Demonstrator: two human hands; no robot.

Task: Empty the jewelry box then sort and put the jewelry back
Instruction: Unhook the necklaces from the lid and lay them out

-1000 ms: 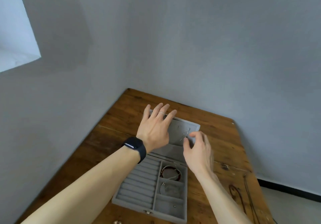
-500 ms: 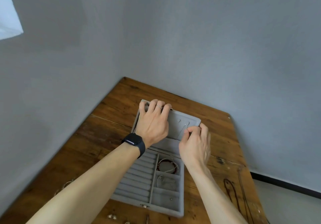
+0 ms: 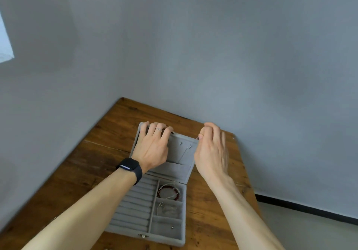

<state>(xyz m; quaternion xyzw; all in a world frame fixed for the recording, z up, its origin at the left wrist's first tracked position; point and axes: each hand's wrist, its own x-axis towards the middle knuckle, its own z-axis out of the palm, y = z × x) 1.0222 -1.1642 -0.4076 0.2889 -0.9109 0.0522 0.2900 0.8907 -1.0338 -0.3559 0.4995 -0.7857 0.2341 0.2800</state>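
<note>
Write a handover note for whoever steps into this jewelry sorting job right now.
Left hand grips the top edge of the open lid of the grey velvet jewelry box.
Right hand pinches what looks like a thin chain beside the lid's corner.
Inside: red beaded bracelet, thin silver bracelet, small stud.
Emptying unfinished; sorting and refilling remain.

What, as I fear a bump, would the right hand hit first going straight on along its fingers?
Probably the grey wall: the right hand, pinching a thin piece, points away over bare table, beside the lid; depth unclear.
</note>
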